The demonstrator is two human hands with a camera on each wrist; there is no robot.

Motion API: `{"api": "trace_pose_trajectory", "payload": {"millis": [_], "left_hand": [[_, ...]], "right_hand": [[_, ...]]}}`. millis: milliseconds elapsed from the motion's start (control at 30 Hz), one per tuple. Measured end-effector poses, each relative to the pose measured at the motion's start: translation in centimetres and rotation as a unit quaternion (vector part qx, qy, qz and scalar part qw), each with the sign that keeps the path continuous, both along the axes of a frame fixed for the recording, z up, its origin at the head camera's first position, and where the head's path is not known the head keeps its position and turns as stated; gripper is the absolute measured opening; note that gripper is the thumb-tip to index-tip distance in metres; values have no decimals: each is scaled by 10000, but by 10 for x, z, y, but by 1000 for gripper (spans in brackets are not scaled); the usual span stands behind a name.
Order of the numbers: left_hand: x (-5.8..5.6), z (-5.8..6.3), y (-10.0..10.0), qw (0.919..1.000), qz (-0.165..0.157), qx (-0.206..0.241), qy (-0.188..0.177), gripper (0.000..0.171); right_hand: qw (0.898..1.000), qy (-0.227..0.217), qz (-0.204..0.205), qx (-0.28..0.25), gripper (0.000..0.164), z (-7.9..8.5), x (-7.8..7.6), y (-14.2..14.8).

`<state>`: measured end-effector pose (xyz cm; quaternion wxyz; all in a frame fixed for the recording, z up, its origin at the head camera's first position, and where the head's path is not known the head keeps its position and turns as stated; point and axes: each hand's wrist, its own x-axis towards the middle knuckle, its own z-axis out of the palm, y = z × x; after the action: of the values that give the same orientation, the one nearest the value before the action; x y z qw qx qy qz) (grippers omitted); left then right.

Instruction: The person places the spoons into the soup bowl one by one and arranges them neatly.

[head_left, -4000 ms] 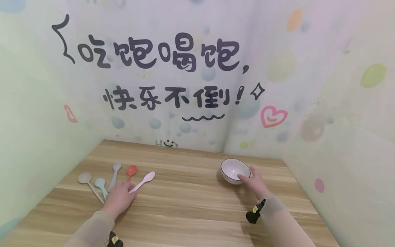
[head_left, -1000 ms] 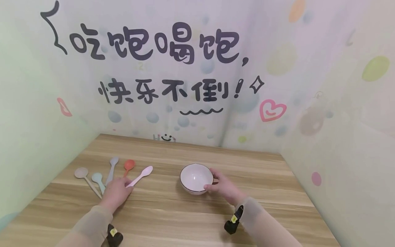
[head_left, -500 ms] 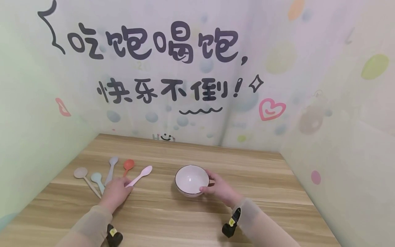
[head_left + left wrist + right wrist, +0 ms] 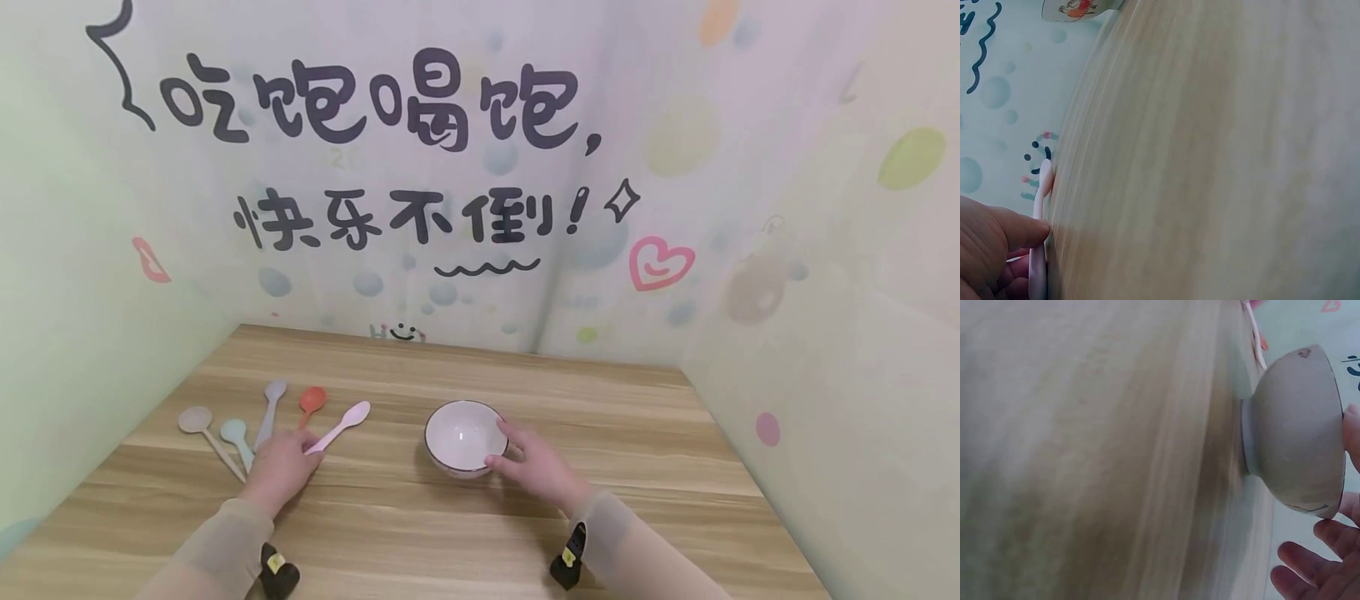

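My left hand [image 4: 283, 468] rests low over the table, pinching the handle of a pale pink spoon [image 4: 352, 414]. In the left wrist view, thumb and fingers of the left hand [image 4: 991, 250] close on that spoon [image 4: 1038, 278]. A white bowl with a dark rim [image 4: 463, 437] stands upright on the table near the middle. My right hand [image 4: 543, 468] is at its right side, with thumb and a finger at the rim. In the right wrist view the bowl [image 4: 1297, 425] sits on its foot, and the other fingers [image 4: 1304, 562] are spread apart below the rim.
Around the left hand lie more spoons: beige [image 4: 197, 419], light blue [image 4: 235, 431], lavender [image 4: 276, 390] and orange-red [image 4: 312, 399]. Some handles are hidden behind that hand. The wood-grain table [image 4: 420, 542] meets printed walls [image 4: 480, 317] at the back and sides.
The bowl has come left from the table's right side to the middle with my right hand. In the last half second it stays put while the right fingers loosen. The left hand keeps its hold.
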<state>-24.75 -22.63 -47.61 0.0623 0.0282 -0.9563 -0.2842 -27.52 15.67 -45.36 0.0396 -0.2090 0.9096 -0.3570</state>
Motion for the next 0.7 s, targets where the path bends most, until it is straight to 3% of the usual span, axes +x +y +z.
{"api": "trace_pose_trajectory", "payload": {"millis": [133,300,500,700], "left_hand": [[0,0,0,10000,5,-36,-34,23],[-1,2,0,9999,24,-64,-99,24],[0,3,1,9999,54,-48,-108,23],[0,2,1,9999,90,12,-128,22]], "right_hand": [[9987,206,-89,466,65,-1,4,2],[9934,808,8,814,61,-1,10,4],[9846,1489,155,904,53,-3,12,6],[9797,1773,80,931,47,-7,11,8]]}}
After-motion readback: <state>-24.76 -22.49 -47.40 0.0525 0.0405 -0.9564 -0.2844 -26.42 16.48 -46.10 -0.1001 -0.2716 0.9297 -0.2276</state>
